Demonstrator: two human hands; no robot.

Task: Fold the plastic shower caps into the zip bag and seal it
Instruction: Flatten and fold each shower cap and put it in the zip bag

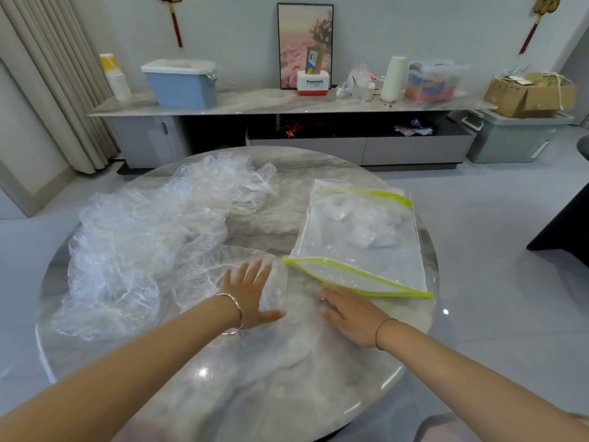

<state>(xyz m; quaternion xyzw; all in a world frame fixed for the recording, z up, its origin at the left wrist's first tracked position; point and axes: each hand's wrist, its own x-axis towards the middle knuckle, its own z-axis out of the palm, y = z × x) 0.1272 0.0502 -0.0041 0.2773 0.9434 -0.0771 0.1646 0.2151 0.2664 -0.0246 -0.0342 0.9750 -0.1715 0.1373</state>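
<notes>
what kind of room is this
Most likely a home living room: a long low cabinet stands along the wall with a framed picture on it, curtains hang at the left, and a round table sits in front.

Glossy marble table (287, 393), crinkly clear-plastic caps (143, 237)

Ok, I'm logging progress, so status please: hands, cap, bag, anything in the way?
Left hand and right hand flat on one spread shower cap. Zip bag open, folded caps inside. Loose cap pile off left, not blocking.
</notes>
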